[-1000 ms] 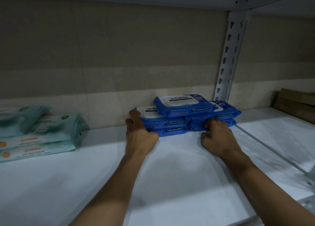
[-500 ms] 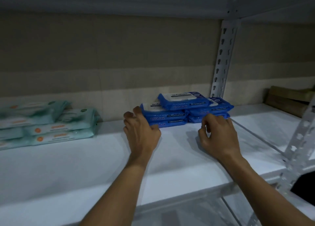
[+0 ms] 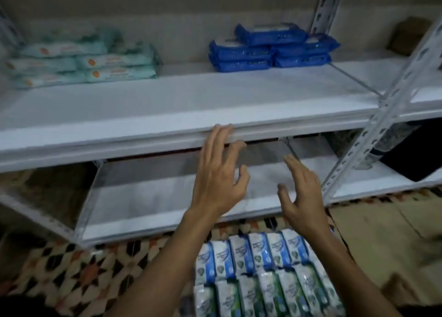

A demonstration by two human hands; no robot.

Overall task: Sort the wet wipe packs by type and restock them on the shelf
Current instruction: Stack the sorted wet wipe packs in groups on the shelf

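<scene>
Head camera showed your left hand and right hand both empty, fingers spread loose, held side by side in front of the lower shelf. Beyond your fingertips, on the upper shelf, the blue wipe packs sat stacked against the wall, probably grouped there as one type; well off to the left of your left hand lay the pale green wipe packs, kept apart as another. Below your wrists, unsorted blue-and-white packs and green packs stood upright in rows on the patterned floor, likely your next pick.
</scene>
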